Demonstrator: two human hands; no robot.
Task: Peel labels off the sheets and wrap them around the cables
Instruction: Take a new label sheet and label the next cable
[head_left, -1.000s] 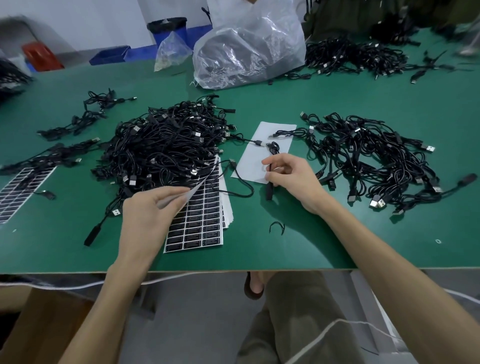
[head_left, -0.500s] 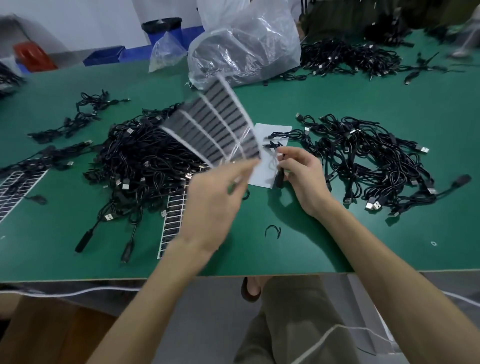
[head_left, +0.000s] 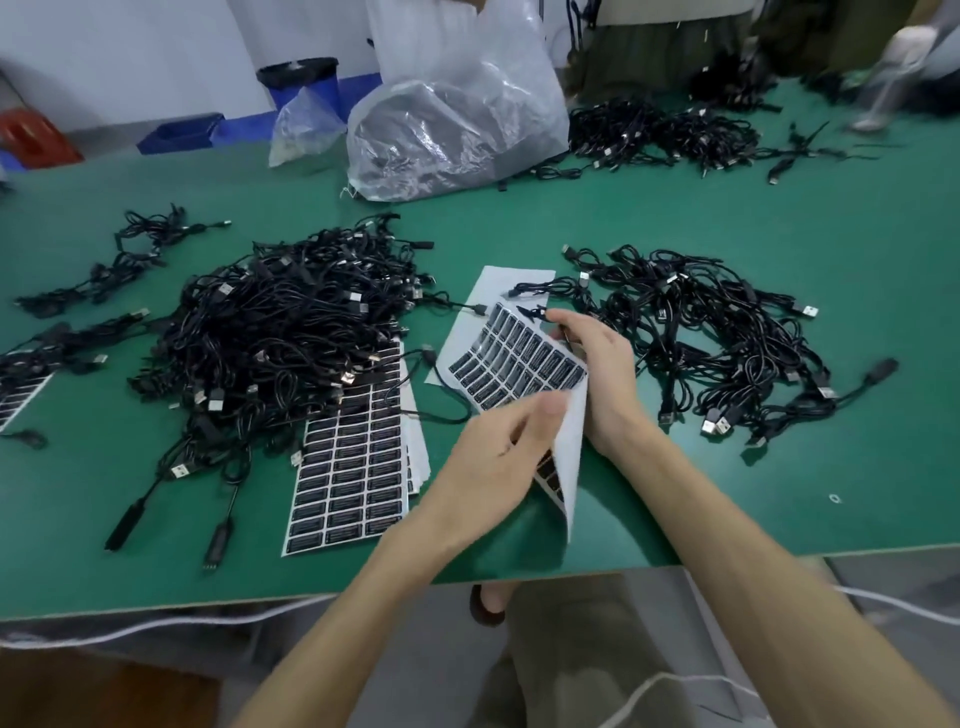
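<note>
Holding the label sheet (head_left: 519, 358) in both hands, just above the green table (head_left: 779, 483).
Left hand (head_left: 493, 452) pinches the sheet's near part; right hand (head_left: 602, 374) grips its far right edge. The sheet curls, long axis running away from the person, labels face up. The right cable pile (head_left: 717, 338) lies just beyond the right hand.

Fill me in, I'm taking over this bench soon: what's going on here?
A person at the green table holds a curled label sheet in both hands: the left hand pinches its near part, the right hand grips its far edge. More sheets lie by the big cable pile.
</note>
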